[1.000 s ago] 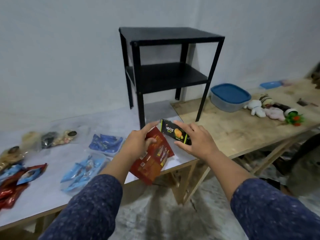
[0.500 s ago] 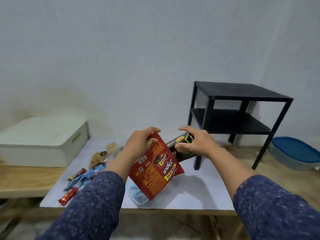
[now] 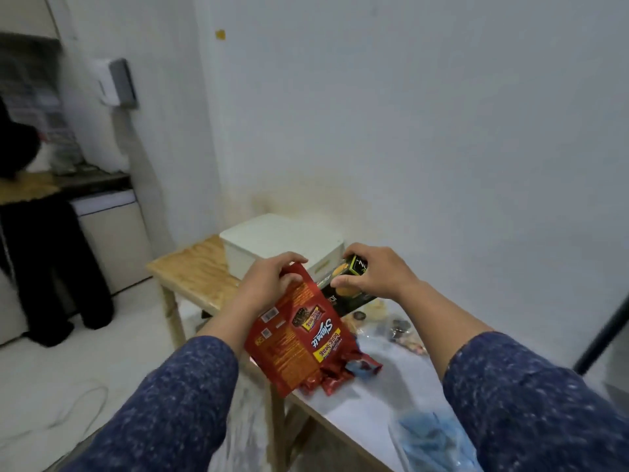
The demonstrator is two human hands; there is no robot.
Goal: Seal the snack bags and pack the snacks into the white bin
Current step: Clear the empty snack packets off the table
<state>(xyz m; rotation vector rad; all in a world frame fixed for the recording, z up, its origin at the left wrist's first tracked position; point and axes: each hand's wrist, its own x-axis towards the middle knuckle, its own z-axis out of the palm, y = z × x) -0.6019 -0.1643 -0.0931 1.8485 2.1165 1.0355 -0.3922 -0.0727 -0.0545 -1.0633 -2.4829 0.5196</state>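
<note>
My left hand [image 3: 269,284] grips the top edge of a red snack bag [image 3: 299,338], which hangs tilted above the table's near edge. My right hand [image 3: 371,274] holds a black biscuit box [image 3: 347,294] with an orange picture, just right of the red bag. The white bin [image 3: 282,243] stands with its lid on at the far end of the table, directly behind both hands. Small red wrapped snacks [image 3: 333,374] lie under the red bag. A clear bag of blue snacks [image 3: 429,437] lies near my right sleeve.
Clear bags with mixed snacks [image 3: 398,332] lie on the white table top [image 3: 384,396]. A wooden table [image 3: 197,267] carries the bin. A black leg of the shelf unit [image 3: 602,335] stands at right. A person in dark trousers [image 3: 51,267] stands at left by a counter.
The view has swung left, bringing the white bin from the left side to directly behind my hands. Both hands still hold the red bag and black box, now nearer the bin.
</note>
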